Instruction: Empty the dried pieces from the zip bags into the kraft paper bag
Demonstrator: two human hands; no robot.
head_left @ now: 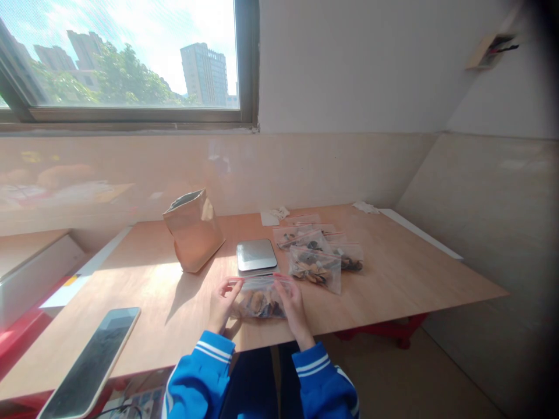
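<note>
The left hand (220,305) and right hand (294,308) are gripping the top strip of a filled zip bag (261,299) resting on the worktop (393,279) before the kitchen scale (256,255). Sealing seems to be underway, calling for even pressure along it.

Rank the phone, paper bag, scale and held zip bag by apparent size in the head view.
1. phone, though nearest the camera
2. paper bag
3. zip bag, held by left hand and right hand
4. scale, only slightly smaller
</note>
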